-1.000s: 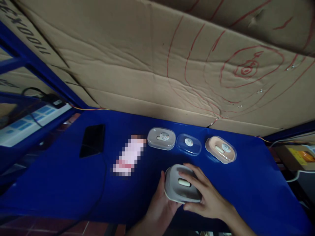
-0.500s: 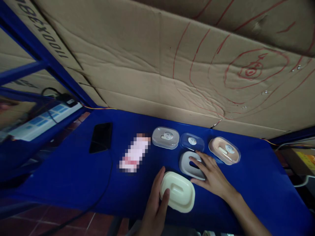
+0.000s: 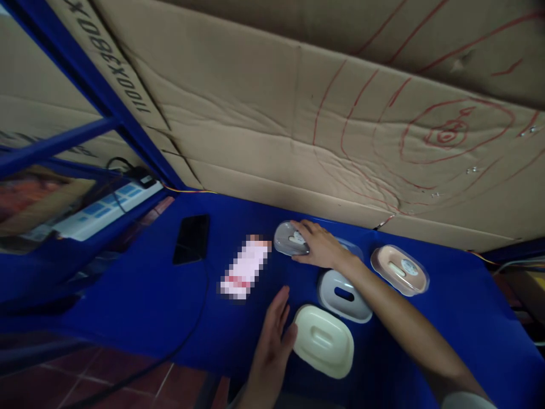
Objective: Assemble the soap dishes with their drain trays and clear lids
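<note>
as left hand (image 3: 272, 338) spreads beside cream piece (image 3: 326, 341), right hand (image 3: 321, 245) spans grey box (image 3: 285, 238), closure unclear | step: seemingly grasping | next: likely needs firm hold

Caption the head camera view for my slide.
Right hand on a clear-lidded grey container, left hand beside a pale green piece, over a blue table.

The blue table (image 3: 140, 307) carries plastic containers (image 3: 286, 238) and a flat black device (image 3: 191, 240).
</note>
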A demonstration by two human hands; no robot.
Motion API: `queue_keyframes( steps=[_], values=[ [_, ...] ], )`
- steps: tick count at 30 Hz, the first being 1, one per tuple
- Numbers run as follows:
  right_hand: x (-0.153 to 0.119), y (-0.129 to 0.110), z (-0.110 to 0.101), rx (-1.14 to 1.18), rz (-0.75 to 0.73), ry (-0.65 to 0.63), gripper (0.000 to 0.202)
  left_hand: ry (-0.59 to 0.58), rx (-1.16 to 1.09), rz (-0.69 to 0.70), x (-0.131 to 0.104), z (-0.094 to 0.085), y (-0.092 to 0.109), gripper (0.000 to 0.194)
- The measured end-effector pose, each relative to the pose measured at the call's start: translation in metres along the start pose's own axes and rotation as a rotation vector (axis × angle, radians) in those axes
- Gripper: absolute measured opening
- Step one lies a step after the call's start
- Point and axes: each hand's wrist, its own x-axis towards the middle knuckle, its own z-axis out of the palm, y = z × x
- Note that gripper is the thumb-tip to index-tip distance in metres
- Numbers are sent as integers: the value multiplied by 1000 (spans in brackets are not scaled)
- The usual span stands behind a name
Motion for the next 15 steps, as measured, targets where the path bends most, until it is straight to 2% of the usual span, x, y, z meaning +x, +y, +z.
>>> queue_keyframes(
  steps=[2, 4, 6, 8, 11, 13, 15],
  values=[
    [-10, -10, -4, 26, -2, 3, 100, 4, -311, -97, 13, -6, 7, 65],
    [-35, -30, -10, 63, -26, -18, 104, -33, -590, -211, 26, -8, 13, 67],
    [-59, -51, -16, 125, -84, -79, 110, -89, -752, -285, 35, -9, 18, 67],
    [-71, -61, -22, 186, -143, -115, 113, -148, -820, -277, 40, -8, 21, 62],
    [-56, -46, -24, 126, -99, -20, 102, -186, -922, -212, 39, -9, 22, 57],
    [-35, -21, -20, 14, -16, 31, 94, -159, -949, -211, 35, -13, 21, 57],
    [-15, 4, -12, -58, 27, 19, 92, -119, -928, -233, 30, -19, 19, 57]
  ],
)
